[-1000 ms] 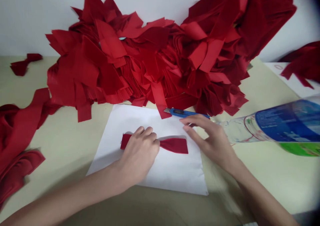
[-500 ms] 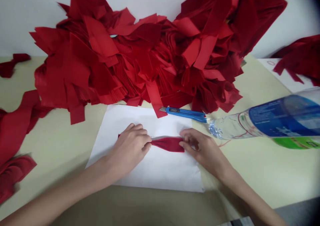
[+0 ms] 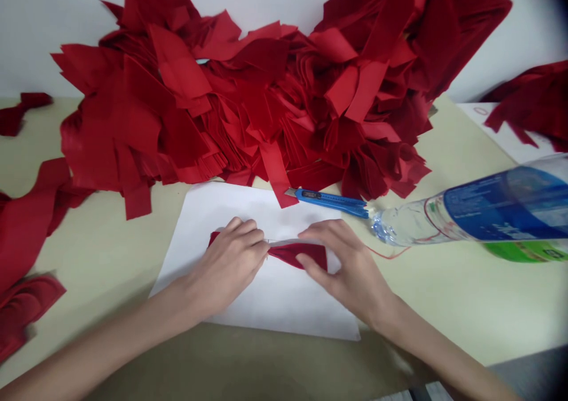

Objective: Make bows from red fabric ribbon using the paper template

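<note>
Hands, two: the left hand (image 3: 228, 265) was clamped on the gathered waist of a dark red strip (image 3: 286, 251); the right hand (image 3: 352, 268) had thumb and fingers parted about its other end, contact uncertain from where I stood. Strip, one: it lay on white paper (image 3: 293, 306) upon the tabletop (image 3: 470, 294); judged light, soft, easily creased, best gripped at the waist. Beyond lay a blue cutter (image 3: 331, 200) and heaped red pieces (image 3: 248, 105).

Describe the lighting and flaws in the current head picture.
Head view: shadow dims the table below the white paper; head view: glints show on the clear bottle near its neck; head view: the red strip looks slightly soft, the upper-right corner black.
</note>
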`<state>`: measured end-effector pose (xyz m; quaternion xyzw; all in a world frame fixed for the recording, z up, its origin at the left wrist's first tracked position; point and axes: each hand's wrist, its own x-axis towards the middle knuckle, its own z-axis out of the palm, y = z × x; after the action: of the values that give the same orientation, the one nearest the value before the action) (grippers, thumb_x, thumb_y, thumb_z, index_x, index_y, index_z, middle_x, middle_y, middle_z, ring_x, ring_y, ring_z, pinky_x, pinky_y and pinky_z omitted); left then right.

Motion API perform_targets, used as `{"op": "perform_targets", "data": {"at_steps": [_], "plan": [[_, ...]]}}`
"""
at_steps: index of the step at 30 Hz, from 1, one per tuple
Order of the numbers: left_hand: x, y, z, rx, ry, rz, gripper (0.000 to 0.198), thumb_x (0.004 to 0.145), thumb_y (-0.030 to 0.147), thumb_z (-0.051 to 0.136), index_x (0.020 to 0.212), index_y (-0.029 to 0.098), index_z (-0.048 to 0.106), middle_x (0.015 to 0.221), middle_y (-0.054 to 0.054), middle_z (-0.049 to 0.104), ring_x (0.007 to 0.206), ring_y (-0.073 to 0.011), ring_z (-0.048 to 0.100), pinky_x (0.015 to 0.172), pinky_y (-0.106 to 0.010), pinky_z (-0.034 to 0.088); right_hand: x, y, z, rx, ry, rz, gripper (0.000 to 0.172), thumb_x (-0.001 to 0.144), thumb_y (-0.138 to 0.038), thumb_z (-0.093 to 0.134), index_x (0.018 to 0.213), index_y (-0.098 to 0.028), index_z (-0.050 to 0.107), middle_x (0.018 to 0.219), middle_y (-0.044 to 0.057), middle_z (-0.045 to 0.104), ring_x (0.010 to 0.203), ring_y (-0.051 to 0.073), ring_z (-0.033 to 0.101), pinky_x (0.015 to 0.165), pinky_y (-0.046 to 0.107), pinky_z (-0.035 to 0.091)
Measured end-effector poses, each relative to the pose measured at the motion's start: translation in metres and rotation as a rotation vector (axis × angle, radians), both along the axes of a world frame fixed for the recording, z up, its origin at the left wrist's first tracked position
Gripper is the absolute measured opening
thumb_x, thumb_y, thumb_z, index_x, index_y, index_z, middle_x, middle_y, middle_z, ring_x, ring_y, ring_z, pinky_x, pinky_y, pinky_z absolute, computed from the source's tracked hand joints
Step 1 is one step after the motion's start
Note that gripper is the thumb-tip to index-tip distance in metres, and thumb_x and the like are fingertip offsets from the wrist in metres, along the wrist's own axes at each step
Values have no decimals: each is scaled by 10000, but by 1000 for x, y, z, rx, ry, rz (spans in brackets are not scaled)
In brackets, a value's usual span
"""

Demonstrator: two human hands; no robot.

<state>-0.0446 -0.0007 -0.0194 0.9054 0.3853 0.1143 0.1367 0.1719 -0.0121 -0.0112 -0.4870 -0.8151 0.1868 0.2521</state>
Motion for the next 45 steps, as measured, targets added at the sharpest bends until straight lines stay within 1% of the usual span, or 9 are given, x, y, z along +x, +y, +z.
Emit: {"op": "perform_targets", "data": {"at_steps": [3, 8, 11, 15, 21, 26, 35, 40, 45], "plan": [[0, -1, 0, 10, 17, -4, 188, 898, 107, 480, 837, 147, 654, 735, -27, 619, 774, -195, 508, 684, -346, 335, -22, 2, -2, -5, -66, 85, 203, 786, -244, 652, 974, -173, 625, 979, 67, 637, 971, 236, 532, 876, 404, 444], [1, -1, 0, 9, 75, 4, 226, 916, 132, 441, 793, 153, 630, 756, -38, 609, 794, -203, 500, 700, -356, 338, -37, 7, -10, -8, -146, 115, 40, 791, -185, 625, 821, -171, 647, 807, 38, 636, 882, 222, 522, 806, 381, 441], [-1, 0, -1, 10, 93, 0, 205, 914, 135, 442, 835, 154, 631, 764, -42, 603, 799, -210, 494, 702, -365, 335, -38, 8, -13, 26, -132, 137, 64, 808, -151, 582, 799, -172, 641, 786, 38, 628, 849, 207, 512, 776, 359, 439], [-2, 1, 1, -20, 67, 18, 195, 918, 148, 439, 898, 156, 632, 770, -36, 595, 802, -210, 492, 709, -369, 338, -39, 8, -16, 56, -100, 139, 94, 820, -136, 550, 805, -163, 638, 797, 48, 631, 854, 209, 504, 778, 359, 440], [0, 3, 4, -41, 52, 49, 203, 915, 183, 439, 830, 155, 621, 755, -33, 581, 791, -207, 484, 706, -370, 338, -39, 8, -17, 58, -77, 129, 104, 823, -132, 539, 798, -163, 635, 779, 48, 625, 841, 207, 496, 769, 358, 446], [1, 3, 5, -59, 36, 66, 171, 887, 171, 461, 816, 155, 616, 764, -32, 588, 806, -207, 484, 724, -369, 344, -38, 8, -15, 39, -101, 142, 111, 823, -127, 534, 785, -153, 635, 774, 49, 613, 829, 204, 487, 761, 348, 448], [2, 3, 5, -98, 38, 74, 178, 868, 147, 468, 750, 158, 601, 731, -18, 581, 799, -196, 492, 740, -369, 348, -38, 9, -16, 28, -124, 159, 105, 813, -124, 546, 750, -153, 626, 756, 49, 593, 816, 201, 477, 756, 343, 458], [5, 4, 5, -96, 17, 83, 158, 828, 107, 470, 771, 162, 607, 754, -24, 591, 819, -203, 496, 744, -370, 357, -37, 9, -15, 23, -124, 174, 115, 829, -137, 534, 751, -158, 616, 763, 56, 591, 833, 209, 483, 759, 350, 469], [6, 5, 3, -96, 10, 88, 147, 768, 80, 479, 692, 166, 570, 719, -15, 579, 786, -195, 491, 734, -363, 371, -37, 9, -15, 29, -121, 186, 123, 846, -129, 521, 784, -139, 627, 782, 69, 599, 850, 211, 493, 773, 352, 477]]}}
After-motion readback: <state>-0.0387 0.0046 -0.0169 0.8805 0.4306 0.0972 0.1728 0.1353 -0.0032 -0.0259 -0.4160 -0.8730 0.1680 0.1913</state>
